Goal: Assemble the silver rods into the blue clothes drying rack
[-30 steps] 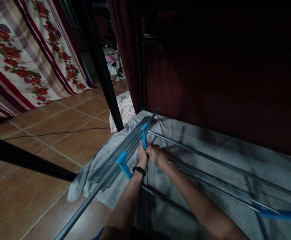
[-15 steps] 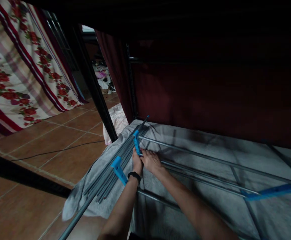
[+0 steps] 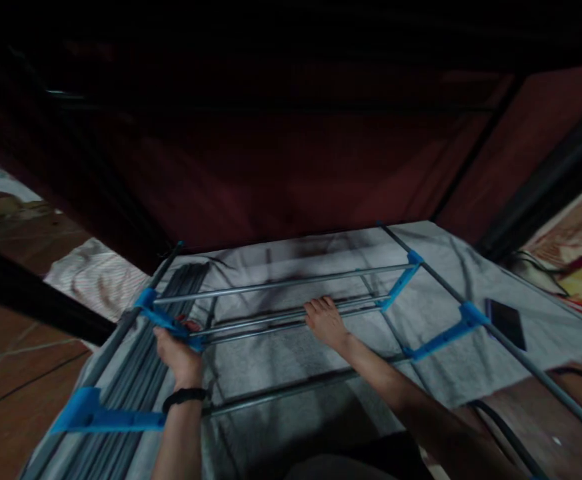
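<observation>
A frame of grey metal tubes and blue plastic brackets lies over a bed's grey blanket point(image 3: 281, 363). My left hand point(image 3: 178, 353), with a black band on its wrist, is closed around the far-left blue bracket point(image 3: 163, 321), where thin tubes meet it. Fingers of my right hand point(image 3: 325, 323) curl over a thin metal tube point(image 3: 265, 322) near mid-span. Its far end meets another blue bracket point(image 3: 395, 290) on the right. The near side has a left bracket point(image 3: 105, 417) and a right bracket point(image 3: 443, 337).
A bundle of loose grey tubes point(image 3: 135, 387) lies under the frame's left side. Beyond the right long tube rests a dark phone point(image 3: 505, 323). Dark bed posts point(image 3: 35, 293) stand at the sides, and a dark red curtain point(image 3: 291, 180) hangs behind.
The view has swung right, bringing the frame's right side and the phone into sight. My right hand has moved away from my left, rightward along the tube. My left hand stays at the bracket.
</observation>
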Motion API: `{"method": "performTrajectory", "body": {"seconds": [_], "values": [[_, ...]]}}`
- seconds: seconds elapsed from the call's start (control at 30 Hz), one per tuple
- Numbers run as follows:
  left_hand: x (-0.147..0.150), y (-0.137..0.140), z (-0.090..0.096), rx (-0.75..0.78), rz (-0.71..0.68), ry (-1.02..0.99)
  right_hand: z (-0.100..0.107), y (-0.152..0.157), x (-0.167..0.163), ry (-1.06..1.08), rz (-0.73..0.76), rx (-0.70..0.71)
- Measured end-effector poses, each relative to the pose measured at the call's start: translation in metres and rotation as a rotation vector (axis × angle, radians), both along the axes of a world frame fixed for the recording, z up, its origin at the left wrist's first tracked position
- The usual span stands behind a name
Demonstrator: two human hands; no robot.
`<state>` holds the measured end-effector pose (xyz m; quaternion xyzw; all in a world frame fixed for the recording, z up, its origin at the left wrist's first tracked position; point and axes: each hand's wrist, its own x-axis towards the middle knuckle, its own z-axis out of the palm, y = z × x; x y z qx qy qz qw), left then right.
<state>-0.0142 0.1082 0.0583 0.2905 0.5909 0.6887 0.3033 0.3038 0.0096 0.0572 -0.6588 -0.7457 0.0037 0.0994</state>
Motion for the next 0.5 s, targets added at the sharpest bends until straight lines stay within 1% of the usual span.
{"method": "performTrajectory", "body": {"seconds": [0.07,0.17,0.33,0.5], "values": [[0.001,0.002,-0.003,0.008,0.004,0.054,0.004,0.0,0.017,-0.007,-0.054,-0.052],[0.001,0.004,-0.009,-0.003,0.044,0.162,0.007,0.005,0.027,0.01,-0.087,-0.138],[0.003,0.01,-0.017,-0.021,0.099,0.27,0.006,0.012,0.025,0.028,-0.12,-0.194],[0.005,0.018,-0.027,0.033,0.167,0.325,0.009,0.013,0.025,-0.008,-0.122,-0.24]]}}
